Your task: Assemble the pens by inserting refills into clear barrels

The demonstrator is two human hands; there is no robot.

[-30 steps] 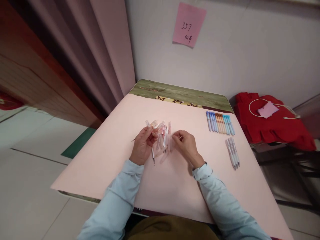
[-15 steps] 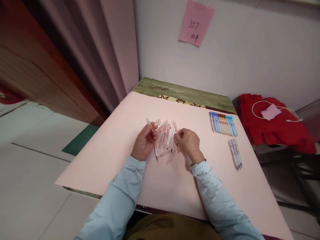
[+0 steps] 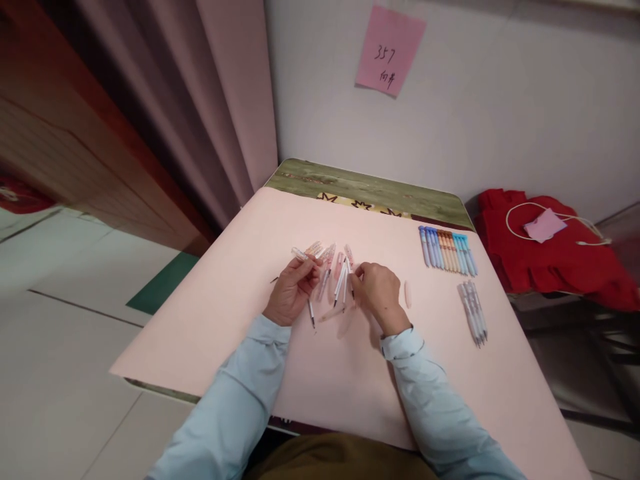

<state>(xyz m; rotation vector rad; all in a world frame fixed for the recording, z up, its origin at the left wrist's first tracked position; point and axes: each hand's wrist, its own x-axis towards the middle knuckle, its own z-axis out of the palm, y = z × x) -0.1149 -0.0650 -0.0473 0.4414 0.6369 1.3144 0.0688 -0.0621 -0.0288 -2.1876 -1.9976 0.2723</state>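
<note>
My left hand (image 3: 290,293) is closed around a clear pen (image 3: 301,256), whose top sticks out past the fingers and whose tip points down toward me. My right hand (image 3: 377,293) pinches another pen (image 3: 349,260) at the right edge of a loose pile of pink and clear pens (image 3: 333,267) lying between both hands. A small pink cap (image 3: 407,293) lies on the pink sheet (image 3: 240,313) just right of my right hand.
A neat row of blue and orange pens (image 3: 447,249) lies at the table's far right. Below it sits a small bundle of pale pens (image 3: 473,312). A red cloth (image 3: 555,253) with a white cable covers a stand to the right. A pink note (image 3: 390,50) hangs on the wall.
A pink cap now lies on the sheet right of my right hand; it was not visible there before. My left hand has tilted its pen more sideways. Both hands stay at the pile.
</note>
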